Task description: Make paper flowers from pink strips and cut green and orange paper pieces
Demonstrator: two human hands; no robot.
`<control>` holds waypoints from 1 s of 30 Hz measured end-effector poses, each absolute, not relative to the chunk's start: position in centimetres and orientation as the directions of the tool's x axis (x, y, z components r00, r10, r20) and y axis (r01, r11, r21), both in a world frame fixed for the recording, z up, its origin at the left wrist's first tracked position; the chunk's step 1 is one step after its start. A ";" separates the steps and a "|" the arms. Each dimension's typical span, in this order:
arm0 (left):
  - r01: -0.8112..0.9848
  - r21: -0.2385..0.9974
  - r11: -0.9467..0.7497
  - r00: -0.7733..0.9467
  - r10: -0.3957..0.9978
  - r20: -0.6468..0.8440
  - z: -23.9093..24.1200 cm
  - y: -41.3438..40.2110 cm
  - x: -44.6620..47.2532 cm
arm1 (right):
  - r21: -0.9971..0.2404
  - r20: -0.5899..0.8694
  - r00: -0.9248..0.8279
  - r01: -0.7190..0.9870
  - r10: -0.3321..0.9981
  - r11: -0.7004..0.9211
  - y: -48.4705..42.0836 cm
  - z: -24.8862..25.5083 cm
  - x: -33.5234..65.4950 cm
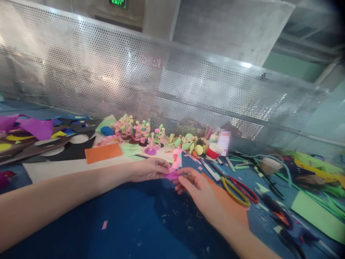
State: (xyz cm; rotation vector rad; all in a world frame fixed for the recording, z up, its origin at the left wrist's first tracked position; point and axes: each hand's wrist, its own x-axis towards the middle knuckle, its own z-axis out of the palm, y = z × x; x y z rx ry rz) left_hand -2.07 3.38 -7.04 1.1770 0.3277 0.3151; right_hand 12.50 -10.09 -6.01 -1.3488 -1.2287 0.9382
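On a blue table (129, 219), my left hand (151, 169) pinches a small paper craft (174, 169), a curled pink strip standing on a magenta paper disc. From the other side my right hand (195, 187) touches the disc's edge, its fingers bent towards it. Both hands meet at the craft, near the table's middle.
Similar curled-paper crafts (138, 133) stand in a row behind. An orange sheet (104, 153), purple and dark paper scraps (35, 133) lie left. Red and yellow scissors (239, 189), a tape roll (269, 165), green strips (315, 212) lie right. A perforated metal screen (161, 82) backs the table.
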 end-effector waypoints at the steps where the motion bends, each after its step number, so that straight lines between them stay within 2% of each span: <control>1: -0.065 0.934 0.351 0.911 0.403 -0.088 -7.0 3.3 -2.1 | -0.982 0.094 0.188 0.177 0.978 0.060 -10.1 -6.0 12.5; 7: -0.073 0.934 0.349 0.894 0.438 -0.094 -7.0 3.1 -2.0 | -0.984 0.061 0.179 0.178 0.982 0.029 -9.5 -6.4 12.9; 9: -0.100 0.925 0.366 0.875 0.475 -0.093 -6.7 3.0 -1.9 | -0.988 0.024 0.184 0.157 0.983 -0.006 -9.4 -6.6 13.2; 12: -0.193 0.913 0.359 0.823 0.565 -0.049 -6.1 3.0 -1.7 | -0.970 -0.005 0.176 0.239 0.984 -0.048 -9.4 -6.5 13.5; 13: -0.220 0.921 0.321 0.800 0.600 -0.017 -5.9 3.2 -1.7 | -0.954 -0.019 0.169 0.292 0.985 -0.068 -9.5 -6.4 13.6; 15: -0.212 0.970 0.116 0.732 0.677 0.079 -5.9 3.8 -1.7 | -0.901 -0.060 0.164 0.416 0.985 -0.125 -9.7 -6.1 13.7; 18: -0.061 0.966 -0.252 0.632 0.739 0.233 -6.2 5.4 -1.9 | -0.775 -0.047 0.151 0.618 0.987 -0.131 -10.0 -5.4 13.8; 21: 0.042 0.912 -0.407 0.620 0.727 0.296 -6.3 7.0 -2.2 | -0.599 0.025 0.140 0.795 0.990 -0.097 -10.3 -4.6 14.1; 23: 0.115 0.853 -0.509 0.640 0.695 0.328 -5.8 7.7 -2.2 | -0.514 0.040 0.117 0.854 0.992 -0.080 -10.5 -4.1 14.4; 26: 0.204 0.751 -0.629 0.688 0.638 0.347 -4.9 8.3 -1.3 | -0.473 0.065 0.113 0.879 0.992 -0.069 -10.4 -3.9 15.2; 30: 0.263 0.638 -0.724 0.773 0.554 0.310 -4.0 8.8 1.1 | -0.487 0.035 0.156 0.865 0.987 -0.120 -10.0 -4.0 16.3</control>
